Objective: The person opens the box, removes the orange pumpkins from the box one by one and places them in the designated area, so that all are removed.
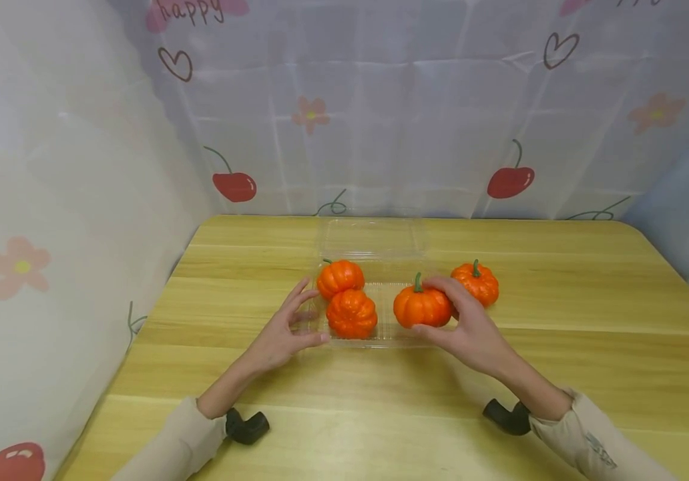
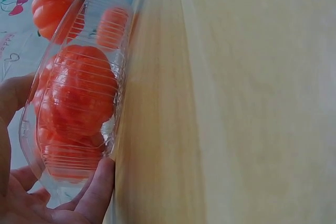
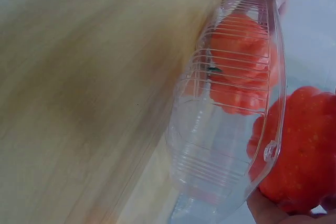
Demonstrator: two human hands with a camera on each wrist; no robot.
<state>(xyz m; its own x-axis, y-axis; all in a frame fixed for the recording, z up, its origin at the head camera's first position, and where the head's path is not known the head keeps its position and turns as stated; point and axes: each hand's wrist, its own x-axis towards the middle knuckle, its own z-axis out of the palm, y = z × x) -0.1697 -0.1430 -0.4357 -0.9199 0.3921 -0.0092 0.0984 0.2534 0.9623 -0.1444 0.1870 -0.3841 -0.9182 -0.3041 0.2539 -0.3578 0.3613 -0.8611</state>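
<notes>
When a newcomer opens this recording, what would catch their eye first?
Probably the bright orange pumpkins: two pumpkins sit in the left half of the clear container, while the right grip holds a third pumpkin over its right half. A fourth pumpkin rests on the table to the right. Behind, the cherry-and-flower backdrop may draw the eye next.

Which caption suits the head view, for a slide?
Right hand holds a pumpkin over a clear box, two pumpkins inside; left hand at its side.

A pale cherry-printed backdrop (image 1: 404,147) borders the wooden table (image 1: 621,354).
</notes>
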